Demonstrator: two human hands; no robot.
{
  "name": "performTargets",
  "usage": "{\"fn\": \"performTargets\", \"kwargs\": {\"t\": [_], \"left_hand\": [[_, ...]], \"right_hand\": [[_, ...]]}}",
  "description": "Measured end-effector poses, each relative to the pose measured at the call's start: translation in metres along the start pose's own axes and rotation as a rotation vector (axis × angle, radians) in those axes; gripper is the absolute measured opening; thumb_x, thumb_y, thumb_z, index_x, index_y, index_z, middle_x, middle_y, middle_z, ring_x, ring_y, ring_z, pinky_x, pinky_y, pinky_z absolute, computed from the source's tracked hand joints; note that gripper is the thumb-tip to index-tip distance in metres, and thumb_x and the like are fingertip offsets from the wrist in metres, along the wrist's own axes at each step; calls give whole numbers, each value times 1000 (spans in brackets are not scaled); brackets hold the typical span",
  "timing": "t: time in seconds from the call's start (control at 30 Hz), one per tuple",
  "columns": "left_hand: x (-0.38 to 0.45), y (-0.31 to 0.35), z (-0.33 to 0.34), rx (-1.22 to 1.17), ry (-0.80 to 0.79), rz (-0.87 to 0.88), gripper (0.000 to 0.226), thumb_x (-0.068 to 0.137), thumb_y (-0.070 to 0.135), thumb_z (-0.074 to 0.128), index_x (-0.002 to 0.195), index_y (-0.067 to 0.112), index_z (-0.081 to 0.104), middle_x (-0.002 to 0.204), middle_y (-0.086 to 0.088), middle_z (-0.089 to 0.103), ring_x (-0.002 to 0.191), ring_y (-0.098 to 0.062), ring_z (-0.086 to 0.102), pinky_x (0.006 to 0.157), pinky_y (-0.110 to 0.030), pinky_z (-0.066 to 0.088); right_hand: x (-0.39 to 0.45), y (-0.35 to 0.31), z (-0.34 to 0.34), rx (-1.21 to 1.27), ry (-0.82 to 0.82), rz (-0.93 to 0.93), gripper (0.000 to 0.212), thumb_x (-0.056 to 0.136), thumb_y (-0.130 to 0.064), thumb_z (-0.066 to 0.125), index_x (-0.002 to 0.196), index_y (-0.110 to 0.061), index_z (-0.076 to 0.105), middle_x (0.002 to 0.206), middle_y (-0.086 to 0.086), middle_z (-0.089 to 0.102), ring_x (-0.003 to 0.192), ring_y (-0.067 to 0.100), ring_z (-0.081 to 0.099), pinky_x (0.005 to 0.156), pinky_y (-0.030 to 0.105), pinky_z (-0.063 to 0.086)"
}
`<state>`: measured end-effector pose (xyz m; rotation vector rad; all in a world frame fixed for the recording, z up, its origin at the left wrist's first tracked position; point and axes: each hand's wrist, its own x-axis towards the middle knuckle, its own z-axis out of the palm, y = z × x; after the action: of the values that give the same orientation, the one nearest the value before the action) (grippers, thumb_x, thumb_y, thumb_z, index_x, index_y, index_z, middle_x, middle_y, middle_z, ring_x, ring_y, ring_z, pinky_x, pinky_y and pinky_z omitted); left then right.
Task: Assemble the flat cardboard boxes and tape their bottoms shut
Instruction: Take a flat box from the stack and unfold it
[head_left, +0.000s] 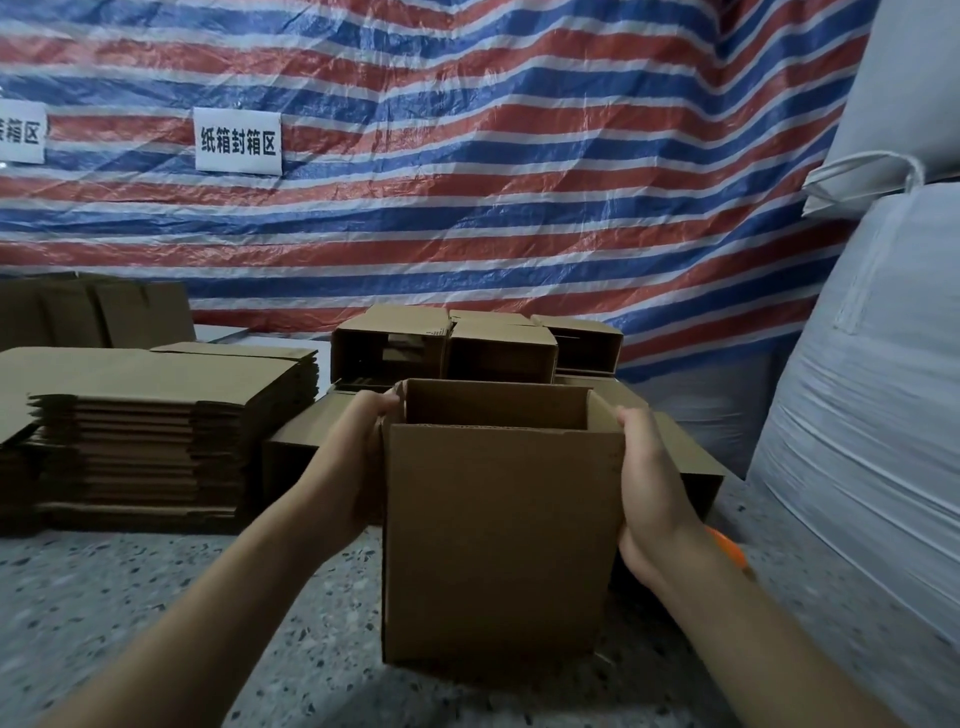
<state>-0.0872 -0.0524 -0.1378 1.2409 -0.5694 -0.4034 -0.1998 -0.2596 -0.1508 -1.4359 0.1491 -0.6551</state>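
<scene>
Both hands, left (358, 462) and right (649, 483), grip the open box (498, 540); its bottom is hidden.

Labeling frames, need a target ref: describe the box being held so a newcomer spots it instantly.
Start at the red, white and blue striped tarp wall, then drop to the speckled floor in front. The brown cardboard box stands upright there, open-topped, between the left hand and right hand, unlike the boxes piled on their sides behind.

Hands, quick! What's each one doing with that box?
Left hand: its grip is on the left side of the open cardboard box.
Right hand: its grip is on the box's right side.
</scene>
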Motion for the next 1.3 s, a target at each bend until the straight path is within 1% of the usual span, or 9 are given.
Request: {"fn": "performTargets", "kwargs": {"t": [0.13,0.27,0.4,0.53,0.67,0.77,1.17,1.23,1.3], "left_hand": [[3,1,2,-22,-7,-58,34,95,41,44,101,18,68,70,-4,70,58,-15,67,51,-27,52],[3,-4,2,-65,7,-26,47,81,59,54,80,21,80,78,-6,74,66,-18,72,55,-29,55],[-3,-16,4,-77,94,-51,68,76,79,35,80,28,80,91,-11,76,80,-22,75,70,-36,51],[-4,-20,11,-41,116,-41,68,96,69,24,85,31,80,92,-7,77,82,-19,74,71,-34,52],[-3,-19,12,-82,112,-34,59,100,44,43,56,23,76,59,-1,69,49,-12,66,43,-20,49],[-2,-23,14,-100,146,-39,56,97,41,50,50,21,74,53,0,65,43,-12,62,39,-20,47],[-4,-28,6,-89,-27,-75,29,78,39,60,64,20,76,56,1,65,47,-11,62,41,-23,48],[-1,-26,8,-78,-3,-86,20,76,32,64,87,17,71,56,0,65,45,-12,62,40,-24,47],[2,-24,10,-84,64,-89,31,85,20,65,113,30,56,63,-5,70,48,-16,64,39,-27,49]], "right_hand": [[1,-2,-10,219,49,50,65,104,-55,27,84,-26,81,84,8,77,71,15,75,64,34,55],[5,5,-16,220,66,145,67,107,-48,29,71,-26,81,80,8,77,68,17,75,70,39,51],[2,14,-12,129,90,179,70,107,-45,28,63,-25,79,69,5,73,62,17,73,58,31,55],[3,19,-12,211,203,262,75,105,-47,37,45,-19,73,55,4,69,44,15,66,40,21,50],[3,21,-8,200,233,291,76,102,-52,37,44,-19,72,54,5,68,41,16,64,38,21,48],[2,23,-6,195,233,304,75,101,-56,36,47,-20,74,58,4,71,46,15,66,41,22,50],[10,32,-10,245,221,272,68,99,-59,38,59,-22,79,69,5,75,54,16,71,45,24,53],[11,32,-10,270,231,289,68,100,-56,39,55,-22,78,66,4,74,51,16,70,44,24,53],[12,32,-10,289,249,314,68,100,-55,41,52,-22,77,64,4,74,49,15,69,42,24,52]]}}
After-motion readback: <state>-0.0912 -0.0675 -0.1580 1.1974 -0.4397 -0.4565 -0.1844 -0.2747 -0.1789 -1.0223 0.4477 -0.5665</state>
